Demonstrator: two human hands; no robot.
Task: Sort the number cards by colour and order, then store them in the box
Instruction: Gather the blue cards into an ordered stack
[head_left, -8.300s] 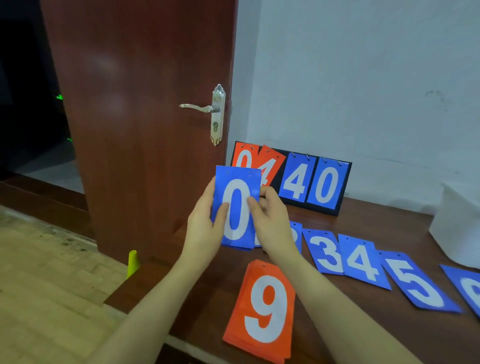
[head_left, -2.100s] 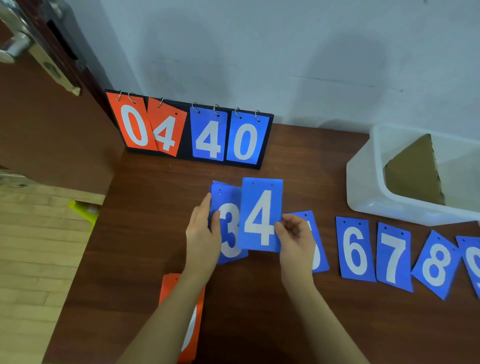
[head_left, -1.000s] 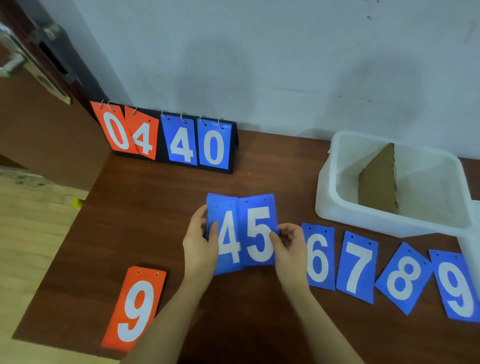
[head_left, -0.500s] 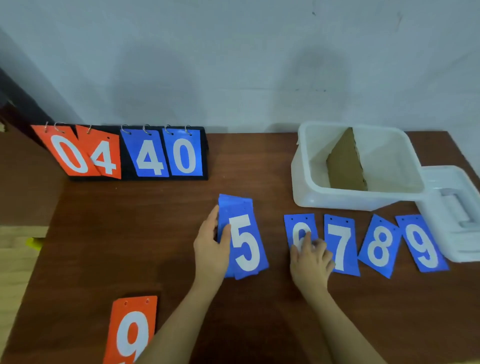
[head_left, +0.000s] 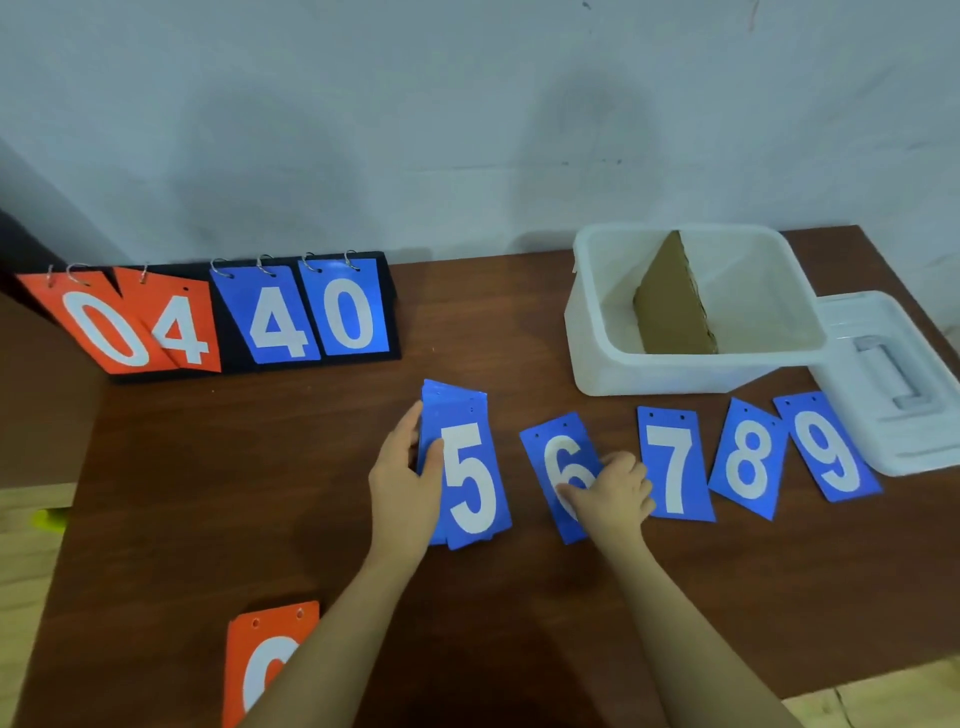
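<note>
Since the frame half a second back, right hand has shifted from lying flat on the blue 6 card to curling its fingers over the card's right edge, thumb pressed on the numeral; the 6 now sits tilted and clear of the 7. Judgement: the pickup of the 6 is under way, next card for the pile.

Table: dark wood, against a pale wall. Camera view is more overhead than one second ago.

White box: open, at the far right of the table, a cardboard divider standing inside. No cards in it yet. White lid lies beside it, touching its right side.

Flip scoreboard at the back left, showing orange 0 4 and blue 4 0; position unchanged.

Blue stack: 5 on top, slightly fanned, held by left hand, thumb on the face and fingers round the left edge. One second ago the 5 was only being laid beside the 4; now it caps the pile.

Row still on the table, right of the 6: blue 7 card, 8 card, 9 card, the last two overlapping at their edges.

Orange stack at the near edge, partly hidden by the left forearm; top digit not fully legible here.

Estimate: blue sequence roughly half gathered; boxing not yet begun.
</note>
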